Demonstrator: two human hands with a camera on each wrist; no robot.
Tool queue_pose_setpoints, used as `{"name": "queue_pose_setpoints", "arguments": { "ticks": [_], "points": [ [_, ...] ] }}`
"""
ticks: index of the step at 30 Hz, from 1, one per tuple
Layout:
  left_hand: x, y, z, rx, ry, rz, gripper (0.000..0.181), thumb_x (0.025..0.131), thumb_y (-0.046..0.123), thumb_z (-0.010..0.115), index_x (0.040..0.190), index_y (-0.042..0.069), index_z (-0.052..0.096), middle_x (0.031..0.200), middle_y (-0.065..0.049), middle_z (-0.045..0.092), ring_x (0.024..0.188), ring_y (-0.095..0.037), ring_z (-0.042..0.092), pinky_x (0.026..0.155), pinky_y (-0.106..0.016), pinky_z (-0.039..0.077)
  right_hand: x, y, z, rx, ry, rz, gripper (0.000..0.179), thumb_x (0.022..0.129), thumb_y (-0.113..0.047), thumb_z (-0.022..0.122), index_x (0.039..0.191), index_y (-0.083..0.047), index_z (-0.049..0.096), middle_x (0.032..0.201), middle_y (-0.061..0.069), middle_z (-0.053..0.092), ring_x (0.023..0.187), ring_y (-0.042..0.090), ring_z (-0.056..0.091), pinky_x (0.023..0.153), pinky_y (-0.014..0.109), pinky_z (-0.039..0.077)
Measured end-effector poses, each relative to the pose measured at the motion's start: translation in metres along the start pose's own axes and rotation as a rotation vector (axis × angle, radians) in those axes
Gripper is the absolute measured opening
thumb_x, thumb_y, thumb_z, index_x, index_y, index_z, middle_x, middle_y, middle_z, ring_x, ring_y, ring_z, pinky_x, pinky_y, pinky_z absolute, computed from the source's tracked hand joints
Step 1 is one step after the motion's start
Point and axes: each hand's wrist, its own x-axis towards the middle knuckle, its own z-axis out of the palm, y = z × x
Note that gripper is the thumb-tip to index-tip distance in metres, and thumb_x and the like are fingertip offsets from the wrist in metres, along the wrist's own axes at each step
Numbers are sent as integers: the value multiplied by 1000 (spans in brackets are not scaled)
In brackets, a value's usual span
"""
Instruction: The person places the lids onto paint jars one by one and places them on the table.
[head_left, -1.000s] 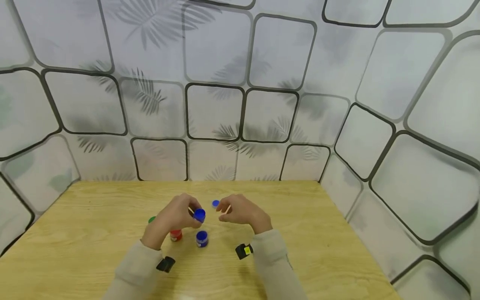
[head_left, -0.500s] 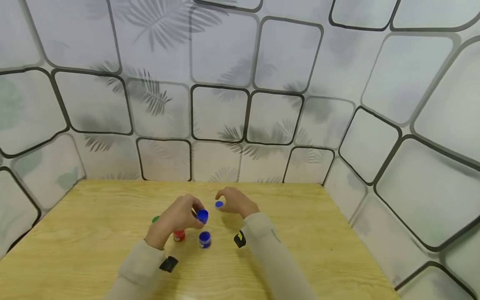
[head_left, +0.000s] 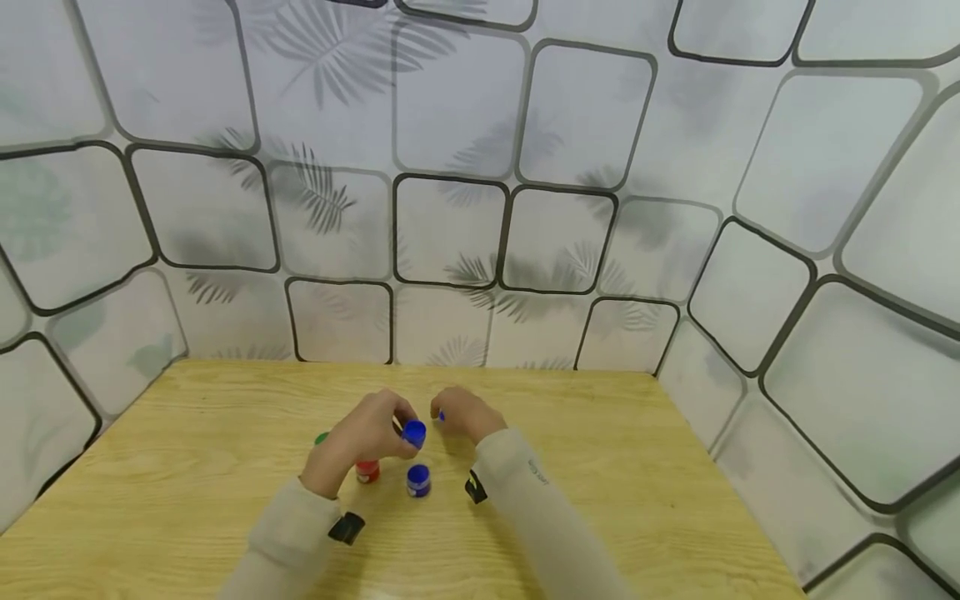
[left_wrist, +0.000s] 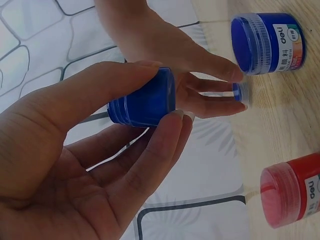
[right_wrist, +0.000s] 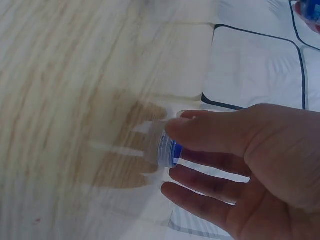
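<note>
My left hand holds a small blue paint jar above the table, thumb on one side and fingertips on the other. Its screw thread is bare and its mouth is tipped toward the head camera. Farther back, my right hand reaches down to the tabletop. Its thumb and fingers pinch a clear jar lid with blue inside, right at the table surface. Another blue paint jar, with a clear lid on, stands upright in front of the hands. Beside it is a red paint jar.
A green-topped jar stands at the left, mostly hidden behind my left wrist. The wooden table ends at a patterned wall at the back and right. Both forearms extend in from the front edge.
My right hand has moved from beside the held jar back and down to the lid and now grips it. My left hand keeps hold of the blue jar. The head view has shifted slightly.
</note>
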Motion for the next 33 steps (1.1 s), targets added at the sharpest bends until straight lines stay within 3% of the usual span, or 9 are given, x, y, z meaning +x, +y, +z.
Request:
{"name": "queue_pose_setpoints", "arguments": {
  "ticks": [4,8,22,26,33],
  "points": [
    [0,0,0,2,2,-5,26,74,1,87,98,3,78,92,-4,75,82,-15,72,74,-33,61,-3,-3,3,-51,31,3,18,96,-5,69,111,-9,77,119,4,75,115,22,68,101,32,55],
    [1,-1,-1,-5,-2,0,27,74,2,88,99,2,78,93,-4,75,83,-16,72,74,-34,61,-11,-3,2,-32,43,9,16,94,-5,71,108,-9,77,116,5,75,111,22,68,97,33,56],
    [2,1,2,-16,-13,-13,28,74,1,88,100,2,78,94,-5,75,83,-15,72,75,-34,61,-74,-4,-31,245,146,-107,18,92,-8,76,110,-5,77,108,10,75,96,24,69,85,39,58],
    [1,3,4,-31,-22,-15,28,74,1,88,100,2,78,93,-5,75,83,-15,72,75,-34,61,-83,-5,-36,309,147,-122,20,92,-7,75,112,-4,75,112,11,75,101,28,71,88,40,59],
    [0,5,3,-27,-19,-8,27,74,1,88,98,2,78,92,-5,75,81,-15,72,74,-34,62,-90,-12,-45,411,168,-193,23,93,-5,75,116,-2,75,115,12,75,106,27,73,83,27,61]
  ]
}}
